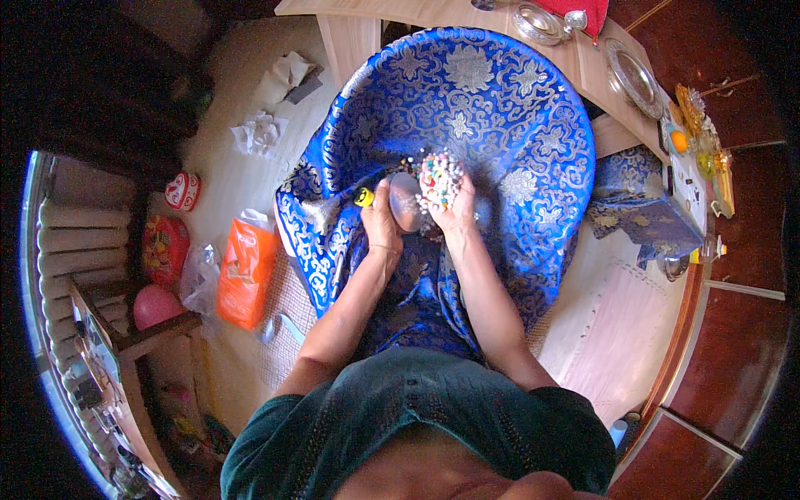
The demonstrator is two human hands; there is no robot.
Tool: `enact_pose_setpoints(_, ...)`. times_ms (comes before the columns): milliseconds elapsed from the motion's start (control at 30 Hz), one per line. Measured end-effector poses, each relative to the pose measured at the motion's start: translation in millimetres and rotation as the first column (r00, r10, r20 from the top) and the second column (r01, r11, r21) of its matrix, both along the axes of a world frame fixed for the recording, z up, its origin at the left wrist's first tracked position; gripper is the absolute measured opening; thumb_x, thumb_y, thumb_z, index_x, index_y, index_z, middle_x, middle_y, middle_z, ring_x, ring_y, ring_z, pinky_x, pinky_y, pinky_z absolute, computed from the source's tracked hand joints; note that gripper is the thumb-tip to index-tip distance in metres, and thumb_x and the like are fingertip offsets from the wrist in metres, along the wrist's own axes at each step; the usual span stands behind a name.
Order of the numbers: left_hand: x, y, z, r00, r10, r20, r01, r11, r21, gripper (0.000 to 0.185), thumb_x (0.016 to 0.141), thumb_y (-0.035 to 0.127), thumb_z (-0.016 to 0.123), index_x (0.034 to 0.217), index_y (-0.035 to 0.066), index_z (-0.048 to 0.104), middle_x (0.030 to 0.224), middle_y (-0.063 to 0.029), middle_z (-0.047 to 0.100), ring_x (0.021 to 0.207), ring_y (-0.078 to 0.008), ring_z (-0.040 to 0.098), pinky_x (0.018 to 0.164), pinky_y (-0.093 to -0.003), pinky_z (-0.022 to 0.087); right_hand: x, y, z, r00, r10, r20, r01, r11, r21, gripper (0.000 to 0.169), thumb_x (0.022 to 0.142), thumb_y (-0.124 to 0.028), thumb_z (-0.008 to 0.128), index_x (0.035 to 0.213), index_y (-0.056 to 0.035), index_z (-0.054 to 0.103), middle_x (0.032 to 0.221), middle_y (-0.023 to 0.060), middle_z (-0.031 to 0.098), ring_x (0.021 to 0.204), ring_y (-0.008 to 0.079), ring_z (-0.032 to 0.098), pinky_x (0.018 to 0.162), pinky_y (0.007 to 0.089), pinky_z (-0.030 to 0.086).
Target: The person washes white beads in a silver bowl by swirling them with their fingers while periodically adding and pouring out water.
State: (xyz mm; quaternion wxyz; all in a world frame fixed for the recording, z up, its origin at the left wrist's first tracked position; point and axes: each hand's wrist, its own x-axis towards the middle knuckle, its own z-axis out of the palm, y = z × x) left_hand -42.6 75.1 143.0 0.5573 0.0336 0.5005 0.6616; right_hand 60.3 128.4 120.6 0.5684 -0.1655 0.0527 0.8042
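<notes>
A blue brocade cloth [462,125] with silver floral patterns spreads over my lap and forms a wide hollow with a raised rim. In that hollow, my left hand [381,225] grips a round, smooth metal piece [405,203] at its edge. A small yellow object [364,197] shows by the left thumb; whether it is held cannot be told. My right hand [461,209] is cupped around a heap of small beads [440,181], mostly white with some red, green and yellow. The heap is close beside the metal piece. Several darker beads lie just beyond the hands.
A pale wooden table [581,69] curves along the far side, bearing a silver dish [539,25] and a silver plate [632,78]. An orange plastic-wrapped package [247,272] and crumpled paper [257,133] lie on the left floor. At right, another brocade-draped surface [644,206] stands.
</notes>
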Motion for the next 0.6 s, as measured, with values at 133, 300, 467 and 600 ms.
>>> enact_pose_setpoints(133,19.5,2.4,-19.0,0.929,-0.14,0.343,0.157,0.987,-0.021,0.04,0.077,0.042,0.045,0.093,0.006,0.051,0.091,-0.0068,0.056,0.081,-0.0191,0.055,0.071,-0.0313,0.044,14.3,-12.7,18.9,0.993,-0.08,0.089,0.073,0.994,0.081,0.029,0.078,-0.034,0.042,0.069,-0.0081,0.051,0.078,0.0081,0.056,0.077,0.0243,0.053,0.072,0.0369,0.042)
enact_pose_setpoints(300,28.5,-1.5,-14.0,0.872,-0.126,0.472,0.146,0.989,-0.006,0.038,0.076,0.04,0.047,0.092,0.005,0.051,0.091,-0.0078,0.056,0.08,-0.0195,0.055,0.07,-0.0332,0.045,25.4,-13.2,16.6,0.981,-0.132,0.142,0.127,0.991,0.042,0.03,0.076,-0.034,0.045,0.057,-0.0108,0.043,0.057,0.0024,0.044,0.054,0.015,0.041,0.051,0.0286,0.036)
enact_pose_setpoints(467,26.2,-0.8,-24.4,0.854,-0.083,0.513,0.094,0.996,0.004,0.038,0.077,0.039,0.046,0.094,0.006,0.051,0.092,-0.0072,0.056,0.081,-0.0188,0.055,0.07,-0.0321,0.044,13.1,-17.5,29.5,0.984,-0.123,0.127,0.119,0.992,0.035,0.026,0.079,-0.029,0.042,0.062,-0.0084,0.046,0.063,0.0039,0.047,0.06,0.0173,0.045,0.057,0.0296,0.039)
enact_pose_setpoints(600,23.4,0.1,-21.7,0.883,-0.106,0.457,0.103,0.994,0.031,0.041,0.077,0.043,0.044,0.097,0.007,0.05,0.096,-0.0066,0.054,0.086,-0.0196,0.053,0.075,-0.0338,0.042,7.6,-14.3,42.1,0.968,-0.17,0.185,0.178,0.984,-0.029,0.026,0.08,-0.028,0.041,0.071,-0.0063,0.051,0.075,0.008,0.055,0.071,0.0215,0.051,0.071,0.0341,0.042)
